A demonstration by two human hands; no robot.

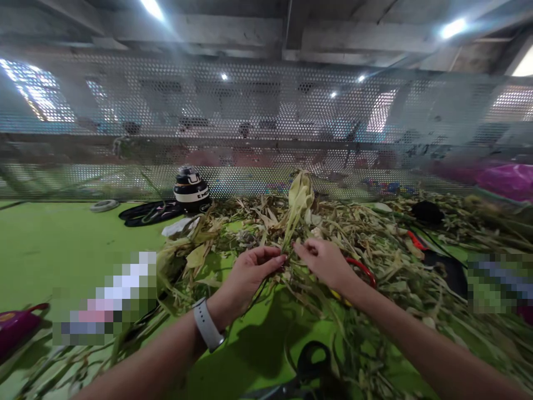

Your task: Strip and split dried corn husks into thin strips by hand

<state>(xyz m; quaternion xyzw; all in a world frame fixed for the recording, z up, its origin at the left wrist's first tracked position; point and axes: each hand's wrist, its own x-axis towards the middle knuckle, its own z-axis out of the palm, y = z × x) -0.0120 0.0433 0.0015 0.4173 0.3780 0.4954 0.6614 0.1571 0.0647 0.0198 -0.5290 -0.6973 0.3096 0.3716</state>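
A pale yellow-green bundle of dried leaves [300, 195] stands upright at the middle, its thin stems running down to my fingers. My left hand [250, 272], with a white watch band [207, 325] on its wrist, is closed, thumb and fingers pinching the stems. Just to the right, my right hand [325, 264] has its fingers curled beside the stems; its fingertips are close to them, and whether they hold anything is too small to make out. Dark-handled scissors [306, 372] lie below my hands on the green surface.
Dried leaves [387, 250] are heaped behind and right. A black bottle [191, 190] stands back left by a black pouch [150, 213] and a tape roll [104, 206]. A perforated screen [250, 122] rises behind. Red handles [361, 271] show beside my right wrist.
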